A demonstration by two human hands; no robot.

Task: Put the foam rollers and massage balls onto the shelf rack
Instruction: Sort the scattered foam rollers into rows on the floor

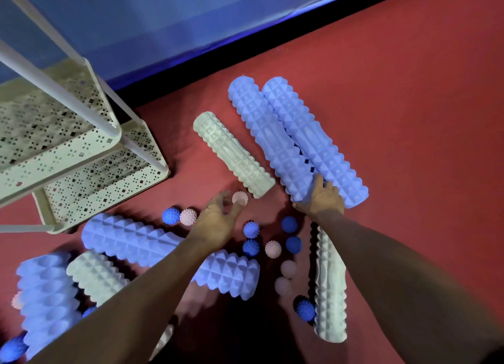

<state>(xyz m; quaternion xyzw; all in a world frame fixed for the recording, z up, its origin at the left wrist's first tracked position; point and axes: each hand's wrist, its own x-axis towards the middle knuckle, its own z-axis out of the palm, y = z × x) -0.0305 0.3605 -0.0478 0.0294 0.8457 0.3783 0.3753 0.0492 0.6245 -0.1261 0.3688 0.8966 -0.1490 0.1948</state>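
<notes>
Several ridged foam rollers lie on the red floor. Two long blue rollers (pixel 268 134) (pixel 313 134) lie side by side at upper right. My right hand (pixel 321 196) grips the near end of the left one of the pair. A white roller (pixel 233 153) lies just left of them. My left hand (pixel 218 222) reaches toward a pink spiky ball (pixel 240 198) with its fingers loosely spread; its fingertips are at the ball. Blue spiky balls (pixel 251 228) and pink spiky balls (pixel 272 249) are scattered between my arms. The white perforated shelf rack (pixel 81 156) stands at left.
Another blue roller (pixel 141 241) passes under my left forearm, and more blue and white rollers (pixel 95 276) lie at lower left. A white roller (pixel 330 287) lies beside my right forearm. A blue wall with a black base (pixel 218 55) runs behind.
</notes>
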